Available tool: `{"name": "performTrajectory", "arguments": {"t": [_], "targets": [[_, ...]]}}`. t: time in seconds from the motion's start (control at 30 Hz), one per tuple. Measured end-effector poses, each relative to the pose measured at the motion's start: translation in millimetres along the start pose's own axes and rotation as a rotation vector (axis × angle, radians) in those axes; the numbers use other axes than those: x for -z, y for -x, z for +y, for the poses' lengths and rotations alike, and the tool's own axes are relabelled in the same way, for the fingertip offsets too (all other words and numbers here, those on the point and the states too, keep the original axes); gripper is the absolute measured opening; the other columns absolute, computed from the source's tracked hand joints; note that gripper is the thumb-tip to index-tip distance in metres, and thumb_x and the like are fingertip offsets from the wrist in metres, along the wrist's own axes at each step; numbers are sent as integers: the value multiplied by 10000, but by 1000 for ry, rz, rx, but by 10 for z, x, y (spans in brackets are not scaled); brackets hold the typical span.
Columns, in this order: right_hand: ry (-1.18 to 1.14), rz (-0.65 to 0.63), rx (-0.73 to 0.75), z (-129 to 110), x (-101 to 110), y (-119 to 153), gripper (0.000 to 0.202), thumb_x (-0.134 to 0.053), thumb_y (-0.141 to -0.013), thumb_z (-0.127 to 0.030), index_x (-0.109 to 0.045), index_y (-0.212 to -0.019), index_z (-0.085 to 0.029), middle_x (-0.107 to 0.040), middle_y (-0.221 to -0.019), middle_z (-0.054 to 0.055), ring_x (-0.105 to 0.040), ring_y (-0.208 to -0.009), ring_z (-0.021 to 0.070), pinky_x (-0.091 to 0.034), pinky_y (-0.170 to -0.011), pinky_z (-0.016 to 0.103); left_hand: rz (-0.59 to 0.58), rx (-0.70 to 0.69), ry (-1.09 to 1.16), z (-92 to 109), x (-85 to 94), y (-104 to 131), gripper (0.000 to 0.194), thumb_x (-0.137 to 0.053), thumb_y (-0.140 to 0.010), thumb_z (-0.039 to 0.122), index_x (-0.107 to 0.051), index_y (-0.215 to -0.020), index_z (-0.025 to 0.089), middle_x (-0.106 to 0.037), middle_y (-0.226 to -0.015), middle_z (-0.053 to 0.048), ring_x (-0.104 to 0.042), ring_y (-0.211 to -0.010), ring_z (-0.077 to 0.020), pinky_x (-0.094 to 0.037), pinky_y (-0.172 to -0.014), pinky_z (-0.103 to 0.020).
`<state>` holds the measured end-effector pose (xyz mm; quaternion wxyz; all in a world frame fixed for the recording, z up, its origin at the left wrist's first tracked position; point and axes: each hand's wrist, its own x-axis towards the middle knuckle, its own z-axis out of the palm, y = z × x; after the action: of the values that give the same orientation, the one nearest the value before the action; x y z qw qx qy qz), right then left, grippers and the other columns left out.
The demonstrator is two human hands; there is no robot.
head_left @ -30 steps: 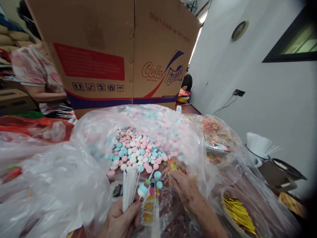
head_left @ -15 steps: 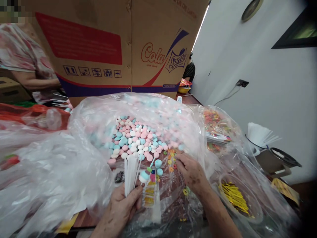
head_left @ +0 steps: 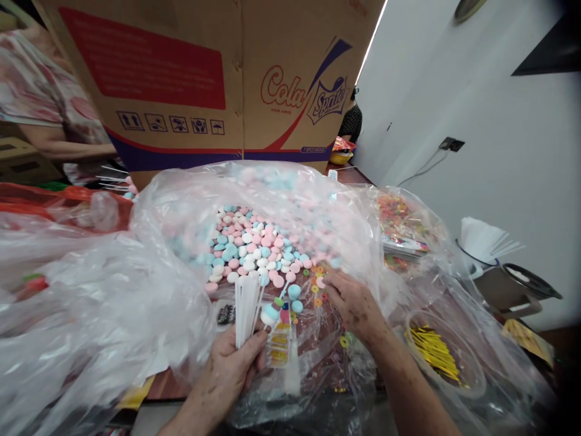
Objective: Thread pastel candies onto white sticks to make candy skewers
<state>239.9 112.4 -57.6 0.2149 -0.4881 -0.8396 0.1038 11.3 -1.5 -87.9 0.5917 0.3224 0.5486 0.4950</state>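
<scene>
My left hand is closed around a bundle of thin white sticks that point up. Just right of the bundle, one stick carries blue-and-white marshmallow and small coloured pieces, its lower part hidden by my fingers. My right hand reaches in from the right with bent fingers; a pink marshmallow shows at its fingertips. Small ring candies in orange, yellow and green lie beside those fingertips. Beyond both hands, pink, white and blue marshmallows spill from a large clear plastic bag.
A tall cardboard box stands behind the bag. At right are a round tub of gold twist ties, a bag of ring candies and a dark jug. Crumpled plastic covers the left. A co-worker is behind.
A pink marshmallow now shows at my right fingertips. My left hand keeps the stick bundle. The whole view has shifted slightly.
</scene>
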Motion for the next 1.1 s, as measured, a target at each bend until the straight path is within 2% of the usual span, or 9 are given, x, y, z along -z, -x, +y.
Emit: {"name": "performTrajectory", "arguments": {"t": [0.1, 0.27, 0.47, 0.6, 0.7, 0.97, 1.1], "targets": [[16, 6, -23, -6, -22, 21, 247, -430, -952, -183, -675, -918, -203, -689, -1039, 63, -632, -966, 209, -457, -835, 289, 3, 3, 20, 13, -7, 6, 436, -730, -702, 569, -581, -679, 161, -532, -442, 39, -324, -306, -42, -173, -334, -167], [34, -46, -57, -5, -26, 57, 226, -455, -949, -183, -679, -932, -208, -697, -989, 48, -638, -906, 196, -453, -815, 275, -5, -30, 6, -4, 8, 7, 435, -720, -726, 565, -567, -663, 163, -543, -451, 36, -325, -297, -38, -171, -334, -170], [41, -21, -32, 5, 2, 60, 204, -466, -938, -155, -665, -922, -200, -684, -1016, 61, -626, -937, 207, -434, -815, 277, 7, -31, -11, -28, 25, 9, 380, -691, -753, 522, -600, -702, 156, -554, -465, 33, -333, -305, -40, -180, -333, -164], [125, -106, -56, 12, -4, 55, 190, -481, -938, -151, -639, -845, -197, -648, -900, 40, -608, -864, 193, -413, -770, 267, -4, -44, -32, -38, 40, 7, 380, -683, -763, 515, -592, -676, 157, -524, -438, 41, -330, -304, -42, -183, -339, -167], [155, -151, -64, 9, -6, 59, 191, -489, -951, -162, -622, -819, -194, -622, -852, 28, -592, -822, 183, -394, -733, 265, -5, -46, -22, -45, 46, 3, 384, -676, -772, 520, -593, -675, 158, -554, -466, 27, -339, -308, -42, -187, -336, -169], [107, -130, -72, 6, -27, 72, 187, -497, -963, -177, -627, -829, -191, -608, -853, 23, -589, -823, 182, -381, -733, 274, 3, -28, -11, 25, -1, 12, 427, -708, -715, 541, -554, -598, 161, -530, -429, 30, -311, -287, -30, -156, -340, -169], [11, -113, -64, -77, -30, 85, 197, -493, -970, -172, -631, -831, -195, -606, -832, 16, -583, -807, 180, -387, -730, 280, 7, -11, -1, 1, 2, 4, 425, -720, -706, 554, -603, -659, 149, -541, -439, 31, -321, -296, -35, -163, -337, -167]]}}
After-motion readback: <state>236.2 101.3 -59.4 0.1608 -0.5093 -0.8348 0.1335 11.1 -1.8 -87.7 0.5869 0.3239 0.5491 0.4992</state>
